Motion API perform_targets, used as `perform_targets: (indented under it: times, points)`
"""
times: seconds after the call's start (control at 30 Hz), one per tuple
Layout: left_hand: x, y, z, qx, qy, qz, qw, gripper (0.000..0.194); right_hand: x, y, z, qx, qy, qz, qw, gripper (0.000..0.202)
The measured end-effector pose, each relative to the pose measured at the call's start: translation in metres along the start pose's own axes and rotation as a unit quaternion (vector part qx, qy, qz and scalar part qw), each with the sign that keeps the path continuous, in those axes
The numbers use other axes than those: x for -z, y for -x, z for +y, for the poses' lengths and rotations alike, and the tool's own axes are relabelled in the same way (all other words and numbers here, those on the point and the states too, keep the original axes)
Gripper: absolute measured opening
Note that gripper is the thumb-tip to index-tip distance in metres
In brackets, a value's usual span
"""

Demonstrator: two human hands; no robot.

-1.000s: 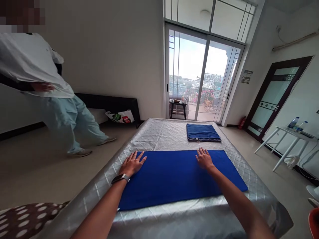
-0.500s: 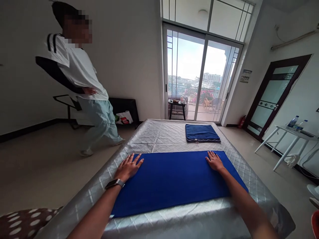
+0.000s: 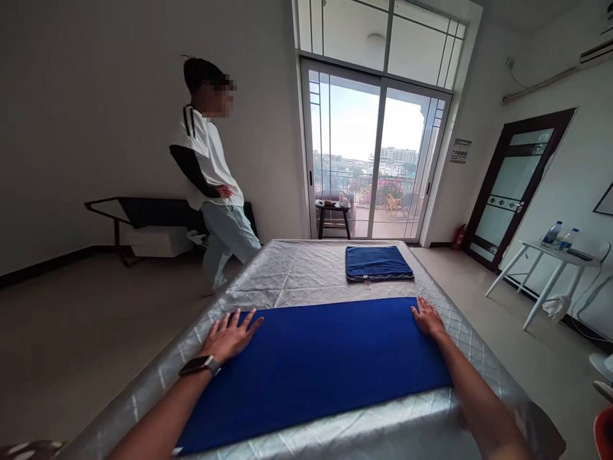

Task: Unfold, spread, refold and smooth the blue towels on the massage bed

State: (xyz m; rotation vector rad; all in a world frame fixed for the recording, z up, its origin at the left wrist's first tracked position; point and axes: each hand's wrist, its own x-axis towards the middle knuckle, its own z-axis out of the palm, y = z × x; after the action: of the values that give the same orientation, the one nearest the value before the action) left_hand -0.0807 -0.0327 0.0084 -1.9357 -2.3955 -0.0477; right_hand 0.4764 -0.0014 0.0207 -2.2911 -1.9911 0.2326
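A blue cloth (image 3: 325, 361), folded into a long flat rectangle, lies across the near part of a table with a silver quilted cover (image 3: 306, 259). My left hand (image 3: 230, 335) rests on the cloth's far left corner, palm down with fingers spread; a watch sits on that wrist. Flat on the far right corner lies my right hand (image 3: 428, 317), fingers stretched forward. Neither hand grips anything. Beyond the cloth, toward the back right of the cover, is a smaller folded blue cloth (image 3: 378, 263) with a white tag at its near edge.
A person (image 3: 211, 166) in a white top walks along the left side. Behind them stands a black bench (image 3: 153, 213) with a white box (image 3: 158, 241) under it. To the right, a white stool (image 3: 558, 252) holds bottles. A glass sliding door (image 3: 345, 147) is at the back.
My right hand has slid right to the cloth's corner, and my left hand has shifted slightly left. The person has walked farther along toward the glass door. The view has shifted somewhat.
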Motion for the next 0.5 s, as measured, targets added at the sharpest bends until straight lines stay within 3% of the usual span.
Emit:
perform_targets:
  times: [0.1,0.2,0.27,0.37,0.5]
  points:
    - [0.020,0.016,0.066,-0.039,0.033,0.067,0.996,0.067,0.001,0.000,0.001,-0.002,-0.007,0.003,1.000,0.065]
    - [0.036,0.053,0.159,-0.220,0.097,0.066,0.968,0.050,-0.001,0.001,0.001,-0.003,-0.011,0.006,1.000,0.065]
    - [0.041,0.085,0.223,-0.364,0.135,0.043,0.920,0.039,-0.002,0.000,0.001,-0.002,-0.019,0.008,1.000,0.064]
    - [0.035,0.133,0.311,-0.507,0.155,0.020,0.847,0.033,0.000,-0.006,0.006,0.004,-0.058,0.008,0.998,0.062]
    - [0.017,0.173,0.408,-0.586,0.133,0.014,0.799,0.032,0.009,-0.022,0.016,0.014,-0.092,0.002,0.996,0.056]
